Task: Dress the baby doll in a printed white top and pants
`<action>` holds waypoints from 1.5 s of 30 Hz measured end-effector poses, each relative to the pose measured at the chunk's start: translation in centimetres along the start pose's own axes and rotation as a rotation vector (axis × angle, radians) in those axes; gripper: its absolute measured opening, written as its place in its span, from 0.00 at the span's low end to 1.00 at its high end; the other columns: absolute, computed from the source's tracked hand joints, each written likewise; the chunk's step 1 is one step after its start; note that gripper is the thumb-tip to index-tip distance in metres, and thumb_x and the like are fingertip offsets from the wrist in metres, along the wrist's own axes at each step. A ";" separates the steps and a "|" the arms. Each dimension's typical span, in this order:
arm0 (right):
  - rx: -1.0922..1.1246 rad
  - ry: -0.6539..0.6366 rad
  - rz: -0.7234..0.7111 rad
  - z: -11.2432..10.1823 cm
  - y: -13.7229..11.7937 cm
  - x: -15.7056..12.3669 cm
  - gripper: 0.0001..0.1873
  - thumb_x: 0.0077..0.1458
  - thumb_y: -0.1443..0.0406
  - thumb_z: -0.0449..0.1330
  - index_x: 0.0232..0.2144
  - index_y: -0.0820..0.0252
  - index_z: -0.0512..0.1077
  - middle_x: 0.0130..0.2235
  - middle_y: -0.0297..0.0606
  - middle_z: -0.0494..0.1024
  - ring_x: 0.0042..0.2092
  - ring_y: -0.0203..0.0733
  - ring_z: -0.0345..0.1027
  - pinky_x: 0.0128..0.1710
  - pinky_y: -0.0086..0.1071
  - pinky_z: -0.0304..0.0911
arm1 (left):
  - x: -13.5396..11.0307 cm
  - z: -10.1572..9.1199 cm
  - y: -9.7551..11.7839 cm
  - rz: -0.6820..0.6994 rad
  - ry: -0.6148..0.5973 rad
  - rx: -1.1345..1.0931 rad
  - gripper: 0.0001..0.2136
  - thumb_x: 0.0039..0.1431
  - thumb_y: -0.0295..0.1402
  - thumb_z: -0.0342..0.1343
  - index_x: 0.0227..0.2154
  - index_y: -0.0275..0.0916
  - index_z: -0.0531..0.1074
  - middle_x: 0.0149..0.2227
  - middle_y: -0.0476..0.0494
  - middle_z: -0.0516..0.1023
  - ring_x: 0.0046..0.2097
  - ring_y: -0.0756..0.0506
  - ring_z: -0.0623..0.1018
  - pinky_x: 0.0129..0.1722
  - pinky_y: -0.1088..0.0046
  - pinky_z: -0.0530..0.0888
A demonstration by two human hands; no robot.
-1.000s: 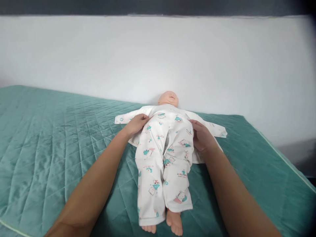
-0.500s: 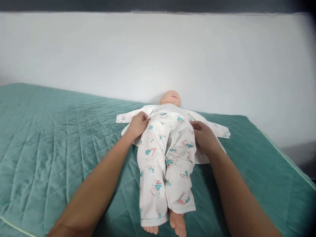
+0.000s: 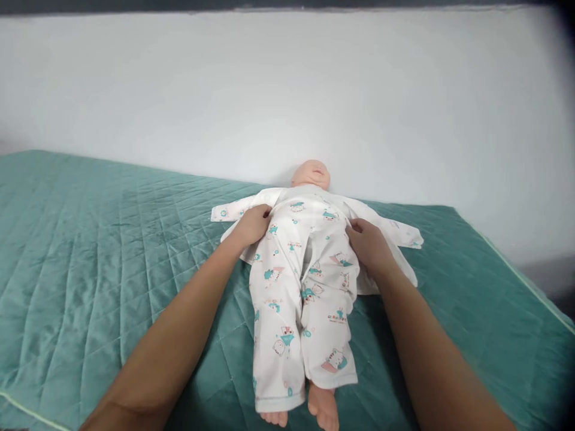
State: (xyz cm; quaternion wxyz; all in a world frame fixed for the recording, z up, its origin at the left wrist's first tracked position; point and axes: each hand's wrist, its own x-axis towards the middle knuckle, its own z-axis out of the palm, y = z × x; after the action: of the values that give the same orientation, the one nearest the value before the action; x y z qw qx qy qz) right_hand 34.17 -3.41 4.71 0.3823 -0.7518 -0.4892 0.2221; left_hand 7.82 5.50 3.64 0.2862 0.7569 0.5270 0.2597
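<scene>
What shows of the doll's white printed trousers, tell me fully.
The white, cloth-like trousers, printed with teal and pink cartoon animals, lie wrinkled, legs toward the camera, worn by the pink plastic-looking doll on quilted green cloth. One hem reaches the toes. The person's left grip and right grip touch opposite sides near the top.

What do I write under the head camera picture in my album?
A doll lies on a green quilted cover, left hand and right hand at the sides of its printed trousers.
</scene>
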 end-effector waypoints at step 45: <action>0.374 -0.291 0.070 -0.9 0.1 -0.3 0.08 0.48 0.61 0.64 0.33 0.55 0.75 0.32 0.36 0.80 0.30 0.41 0.70 0.29 0.32 0.64 | -1.8 -0.8 0.4 -0.253 -0.270 -0.647 0.11 0.41 0.25 0.58 0.32 0.39 0.70 0.32 0.50 0.75 0.30 0.52 0.72 0.27 0.78 0.66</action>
State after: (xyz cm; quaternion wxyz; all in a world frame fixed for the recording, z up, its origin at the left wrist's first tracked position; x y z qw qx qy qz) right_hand 34.76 -4.02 5.12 0.4323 -0.6446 -0.4630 0.4281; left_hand 6.91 3.80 4.30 0.6074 0.5836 0.4645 0.2733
